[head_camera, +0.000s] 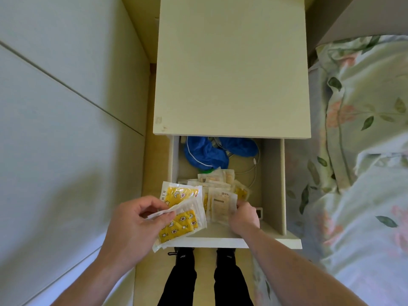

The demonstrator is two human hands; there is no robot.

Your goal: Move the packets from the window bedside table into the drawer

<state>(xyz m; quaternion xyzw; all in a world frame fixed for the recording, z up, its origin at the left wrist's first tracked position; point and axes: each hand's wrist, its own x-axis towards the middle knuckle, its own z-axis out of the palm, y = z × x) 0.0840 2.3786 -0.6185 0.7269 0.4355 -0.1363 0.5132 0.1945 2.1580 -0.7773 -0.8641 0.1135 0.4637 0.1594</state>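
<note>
The cream bedside table (231, 69) has a bare top, and its drawer (272, 173) is pulled out toward me. My left hand (134, 226) grips a bunch of yellow-printed packets (178, 217) over the drawer's front left corner. My right hand (244, 217) is inside the drawer and holds a stack of pale packets (221, 204) upright. More packets (218, 180) lie in a heap in the drawer's middle.
A blue cloth item (205, 153) and a white cable (254, 168) lie at the back of the drawer. A small white device (258, 212) sits beside my right hand. A floral bed cover (357, 151) runs along the right; white cabinet panels (66, 107) stand left.
</note>
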